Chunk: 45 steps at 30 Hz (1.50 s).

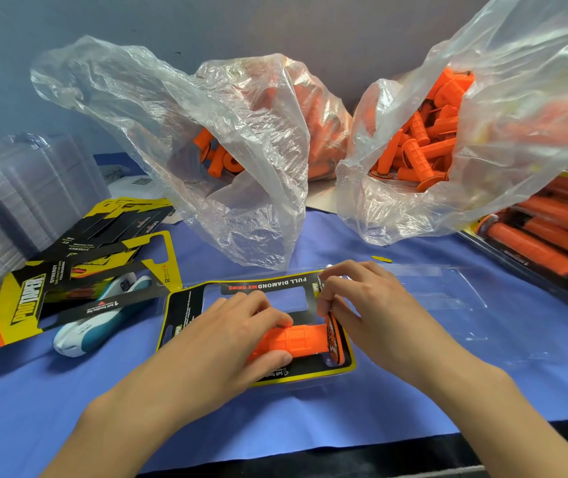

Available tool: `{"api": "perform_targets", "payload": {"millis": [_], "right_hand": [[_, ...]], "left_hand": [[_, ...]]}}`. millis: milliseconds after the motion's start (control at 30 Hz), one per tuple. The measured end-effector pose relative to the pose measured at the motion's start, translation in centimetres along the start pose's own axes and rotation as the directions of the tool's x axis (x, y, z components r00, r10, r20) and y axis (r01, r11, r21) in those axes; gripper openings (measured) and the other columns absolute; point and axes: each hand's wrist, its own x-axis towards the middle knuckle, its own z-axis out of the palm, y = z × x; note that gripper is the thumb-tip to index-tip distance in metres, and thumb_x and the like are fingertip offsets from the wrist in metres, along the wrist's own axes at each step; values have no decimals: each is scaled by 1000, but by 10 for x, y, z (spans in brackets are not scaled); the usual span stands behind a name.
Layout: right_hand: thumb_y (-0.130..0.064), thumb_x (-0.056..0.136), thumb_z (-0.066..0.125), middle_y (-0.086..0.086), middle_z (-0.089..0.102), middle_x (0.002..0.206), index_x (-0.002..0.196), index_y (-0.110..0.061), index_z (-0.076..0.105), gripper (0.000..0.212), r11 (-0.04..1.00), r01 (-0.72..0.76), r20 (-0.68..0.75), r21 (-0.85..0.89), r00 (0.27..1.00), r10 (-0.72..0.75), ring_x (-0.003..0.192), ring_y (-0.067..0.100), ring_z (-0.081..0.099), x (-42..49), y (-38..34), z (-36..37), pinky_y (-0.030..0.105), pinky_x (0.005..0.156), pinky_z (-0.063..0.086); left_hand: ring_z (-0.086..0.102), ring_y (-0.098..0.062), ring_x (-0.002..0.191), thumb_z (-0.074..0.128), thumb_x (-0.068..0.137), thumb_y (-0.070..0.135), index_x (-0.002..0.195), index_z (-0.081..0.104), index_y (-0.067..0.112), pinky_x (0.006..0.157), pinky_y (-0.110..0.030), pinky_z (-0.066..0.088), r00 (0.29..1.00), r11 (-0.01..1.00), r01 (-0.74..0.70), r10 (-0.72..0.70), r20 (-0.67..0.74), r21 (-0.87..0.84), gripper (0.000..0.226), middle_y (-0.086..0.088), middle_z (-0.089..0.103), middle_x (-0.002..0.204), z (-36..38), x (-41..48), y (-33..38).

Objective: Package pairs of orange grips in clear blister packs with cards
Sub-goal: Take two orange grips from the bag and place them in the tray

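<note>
Near edge: black table lip point(413, 455), then blue cloth point(69, 408) over the bench. The cloth is smooth with slight creases. Both forearms reach in over it.

Left hand point(231, 339): fingers curled over the orange grip point(298, 339), thumb on its near side, holding it. Right hand point(362, 298): fingers bent, tips pinching the grip's flanged end, which has a black-and-white print. The grip is ribbed and cylindrical. It lies crosswise under both hands, on the card point(265, 282).

Card: glossy black, yellow border, cut-out windows, text "FULL DIAMOND MX GRIPS" upside down to the camera. It sits in a clear blister pack point(448, 298) of thin moulded plastic. The open half lies flat just right of the right hand.

Left of the left hand: white-and-teal stapler point(103, 319), partly under loose cards point(27, 291). These have the same black/yellow print and are fanned in a heap. Further left: tall stack of empty blisters point(17, 201), nested, hazy.

Far right of the right hand: finished packs point(548, 243), stacked, orange grips behind clear plastic.

Beyond the hands: small yellow scrap point(382, 259) on the cloth, then two crinkled translucent bags. Left bag point(241, 167) and right bag point(396, 208) are both open-mouthed, with loose grips point(424, 150) piled inside.

Behind the bags: plain matte blue-grey wall point(275, 22).
</note>
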Motion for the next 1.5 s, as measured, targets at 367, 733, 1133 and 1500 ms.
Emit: {"api": "perform_targets", "payload": {"millis": [367,733,1133,1500], "right_hand": [[-12,94,57,-9,61,113,87,-30,67,22,1000,-20,55,12,998,19,111,19,50,2,0,-1,35,97,38],[-2,94,55,-7,64,107,88,-23,69,26,998,34,-57,53,998,-31,105,24,56,2,-3,-3,38,91,43],[-4,96,50,-9,63,113,95,-27,68,30,985,41,-106,170,994,-23,111,20,55,13,-5,-6,35,94,41],[-12,98,47,-4,63,112,109,-22,67,25,910,32,-228,413,971,69,103,14,52,94,-38,-4,22,81,34]], "left_hand": [[45,-3,102,23,88,69,127,48,42,91,-21,36,1000,1000,1,-1,5,-16,54,20,43,113,-3,-1,2],[45,-1,94,31,95,60,113,52,39,85,-20,37,999,999,-18,16,-47,-46,35,21,47,103,-7,0,4],[46,2,100,34,94,65,121,56,38,88,-20,38,984,995,-42,25,-176,-89,44,21,49,103,-11,-1,-1],[55,-5,94,52,100,25,124,60,20,84,-18,40,725,904,236,-408,-555,-356,27,2,59,113,-68,56,-54]]}}
